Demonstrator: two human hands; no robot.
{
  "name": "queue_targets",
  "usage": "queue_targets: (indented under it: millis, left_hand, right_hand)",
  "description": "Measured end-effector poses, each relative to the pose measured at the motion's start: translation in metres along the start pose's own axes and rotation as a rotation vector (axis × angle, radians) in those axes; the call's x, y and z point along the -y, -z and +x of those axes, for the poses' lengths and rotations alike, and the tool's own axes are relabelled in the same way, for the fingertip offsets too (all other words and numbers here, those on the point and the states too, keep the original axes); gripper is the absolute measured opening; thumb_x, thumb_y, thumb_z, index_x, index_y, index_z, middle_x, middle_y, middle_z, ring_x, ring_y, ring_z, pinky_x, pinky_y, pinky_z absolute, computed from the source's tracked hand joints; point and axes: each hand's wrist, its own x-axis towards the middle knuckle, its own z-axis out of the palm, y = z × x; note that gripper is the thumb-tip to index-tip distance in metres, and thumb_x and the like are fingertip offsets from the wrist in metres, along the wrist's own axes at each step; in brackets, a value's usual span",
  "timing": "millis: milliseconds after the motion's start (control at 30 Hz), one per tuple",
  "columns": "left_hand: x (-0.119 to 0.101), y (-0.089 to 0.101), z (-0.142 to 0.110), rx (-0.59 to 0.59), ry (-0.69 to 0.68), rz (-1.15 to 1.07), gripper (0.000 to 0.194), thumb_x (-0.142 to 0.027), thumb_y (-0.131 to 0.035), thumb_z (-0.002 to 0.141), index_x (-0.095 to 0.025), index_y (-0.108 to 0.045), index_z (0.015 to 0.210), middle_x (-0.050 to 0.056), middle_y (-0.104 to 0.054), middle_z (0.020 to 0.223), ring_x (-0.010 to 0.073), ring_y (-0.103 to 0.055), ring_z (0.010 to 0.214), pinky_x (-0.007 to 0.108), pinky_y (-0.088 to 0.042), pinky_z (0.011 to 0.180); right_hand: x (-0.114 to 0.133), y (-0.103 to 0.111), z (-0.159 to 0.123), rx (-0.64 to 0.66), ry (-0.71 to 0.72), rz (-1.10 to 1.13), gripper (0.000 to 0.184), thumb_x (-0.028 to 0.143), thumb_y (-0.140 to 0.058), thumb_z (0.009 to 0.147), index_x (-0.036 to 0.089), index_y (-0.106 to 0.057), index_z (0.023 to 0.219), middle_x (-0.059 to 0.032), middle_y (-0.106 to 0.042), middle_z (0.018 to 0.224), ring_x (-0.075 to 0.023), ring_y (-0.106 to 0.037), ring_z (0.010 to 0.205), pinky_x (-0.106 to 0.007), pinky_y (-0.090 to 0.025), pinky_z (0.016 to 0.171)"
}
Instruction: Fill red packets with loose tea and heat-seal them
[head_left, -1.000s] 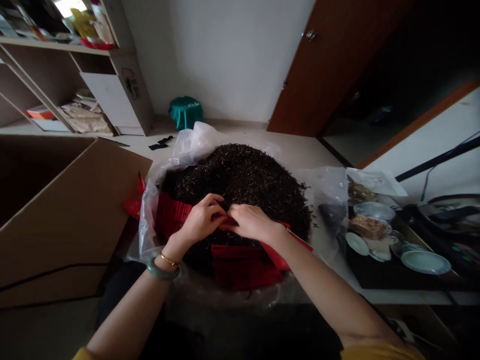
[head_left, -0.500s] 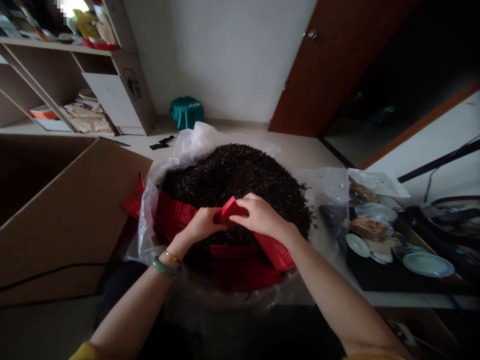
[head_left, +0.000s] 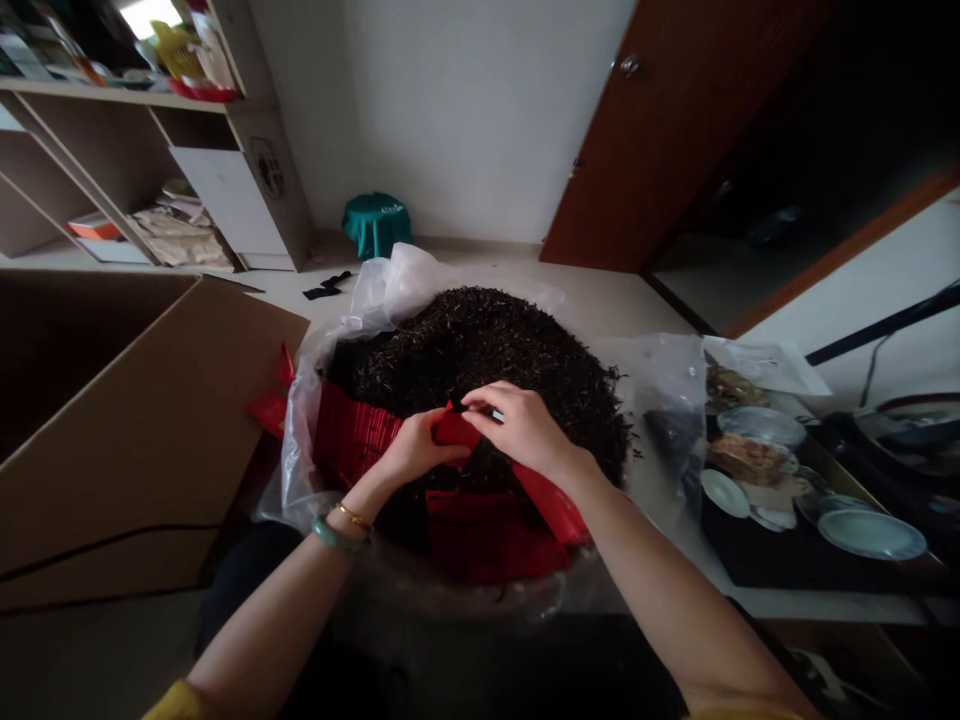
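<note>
A small red packet (head_left: 456,432) is gripped between the thumb and fingers of my left hand (head_left: 414,445), above a heap of dark, twisted dry leaves (head_left: 487,335) that look like tea. At the packet's upper edge, the fingertips of my right hand (head_left: 517,425) are pinched together; a dark bit shows there, too small to name. The leaves fill a wide round container lined with clear plastic (head_left: 296,440). Inside it, a row of red packets (head_left: 352,435) stands at the left, more red packets (head_left: 491,545) lie at the near side, and others (head_left: 553,505) sit under my right forearm.
To the left stands an open cardboard box (head_left: 165,400), with red packaging (head_left: 268,410) beside it. At the right, a dark tray (head_left: 780,560) bears lidded bowls and small dishes. A green-covered bin (head_left: 377,225) is by the wall, near a shelf unit (head_left: 262,200).
The red packet has tilted and come lower into my left hand. My right fingers have moved from its side to its upper edge. The view has shifted slightly.
</note>
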Motion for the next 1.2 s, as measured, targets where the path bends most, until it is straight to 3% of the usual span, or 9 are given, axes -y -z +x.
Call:
queue_targets:
  millis: [133,233,367,500,667,800,933,1067,1200]
  left_hand:
    - [0.003,0.001,0.001,-0.079,-0.028,0.038,0.031,-0.029,-0.078,0.057,-0.015,-0.063,0.080,-0.004,-0.063,0.070,0.0130,-0.055,0.064,0.021,-0.041,0.057]
    - [0.005,0.000,0.000,-0.115,-0.050,0.095,0.031,-0.032,-0.077,0.057,-0.015,-0.060,0.076,-0.004,-0.061,0.068,0.0127,-0.052,0.063,0.021,-0.039,0.056]
    - [-0.001,-0.003,-0.003,-0.087,-0.081,0.144,0.028,-0.034,-0.074,0.061,-0.016,-0.056,0.072,-0.006,-0.055,0.063,0.0106,-0.047,0.059,0.020,-0.036,0.054]
    - [-0.006,-0.004,-0.006,-0.059,-0.078,0.180,0.027,-0.035,-0.071,0.064,-0.016,-0.056,0.072,-0.006,-0.052,0.060,0.0094,-0.044,0.056,0.020,-0.033,0.052]
    - [-0.004,-0.001,-0.005,-0.095,-0.087,0.243,0.030,-0.034,-0.072,0.064,-0.016,-0.060,0.085,-0.004,-0.059,0.064,0.0102,-0.048,0.056,0.021,-0.036,0.054]
    - [-0.004,-0.001,-0.006,-0.121,-0.105,0.259,0.029,-0.031,-0.071,0.068,-0.018,-0.061,0.091,-0.004,-0.061,0.066,0.0106,-0.052,0.057,0.020,-0.038,0.055]
    - [-0.006,-0.003,-0.008,-0.109,-0.118,0.283,0.026,-0.030,-0.070,0.071,-0.018,-0.061,0.092,-0.003,-0.062,0.066,0.0118,-0.056,0.058,0.020,-0.039,0.055]
    - [-0.007,-0.003,-0.008,-0.109,-0.106,0.343,0.033,-0.033,-0.072,0.069,-0.019,-0.061,0.097,-0.003,-0.062,0.064,0.0136,-0.058,0.057,0.021,-0.037,0.054]
    - [-0.007,-0.001,-0.008,-0.088,-0.117,0.374,0.026,-0.030,-0.070,0.072,-0.021,-0.061,0.094,-0.002,-0.065,0.068,0.0145,-0.060,0.061,0.021,-0.039,0.056]
  right_hand:
    - [-0.009,0.011,-0.014,-0.217,-0.114,0.154,0.013,0.023,-0.056,0.084,0.020,-0.069,0.086,-0.0032,-0.072,0.081,-0.0163,-0.067,0.076,-0.028,-0.052,0.074]
    - [-0.015,0.007,-0.023,-0.202,-0.185,0.256,0.016,0.028,-0.057,0.083,0.019,-0.068,0.092,-0.0045,-0.071,0.086,-0.0153,-0.067,0.072,-0.025,-0.053,0.064]
    - [-0.015,-0.004,-0.029,-0.139,-0.145,0.286,0.031,0.034,-0.062,0.081,0.020,-0.065,0.108,-0.0062,-0.065,0.096,-0.0115,-0.061,0.064,-0.021,-0.050,0.051]
    - [-0.009,-0.004,-0.028,-0.178,-0.058,0.211,0.014,0.030,-0.062,0.082,0.021,-0.072,0.086,-0.0035,-0.064,0.083,-0.0118,-0.059,0.064,-0.024,-0.052,0.062]
    - [-0.010,0.007,-0.027,-0.254,-0.134,0.243,0.018,0.031,-0.058,0.085,0.020,-0.070,0.079,-0.0039,-0.065,0.077,-0.0142,-0.061,0.067,-0.025,-0.051,0.059]
    - [-0.011,0.011,-0.030,-0.044,-0.041,0.169,0.019,0.033,-0.063,0.082,0.022,-0.070,0.096,-0.0037,-0.062,0.087,-0.0111,-0.057,0.063,-0.022,-0.049,0.055]
    - [-0.008,0.010,-0.031,0.089,0.062,-0.027,0.023,0.027,-0.059,0.086,0.024,-0.067,0.108,-0.0023,-0.062,0.085,-0.0110,-0.059,0.069,-0.022,-0.049,0.067]
    - [-0.005,0.008,-0.028,0.193,0.082,-0.164,0.020,0.024,-0.059,0.086,0.021,-0.069,0.103,-0.0039,-0.065,0.085,-0.0137,-0.063,0.073,-0.024,-0.048,0.068]
    - [-0.005,0.013,-0.024,0.200,0.079,-0.073,0.014,0.020,-0.058,0.087,0.019,-0.072,0.086,-0.0025,-0.068,0.076,-0.0137,-0.064,0.069,-0.024,-0.049,0.067]
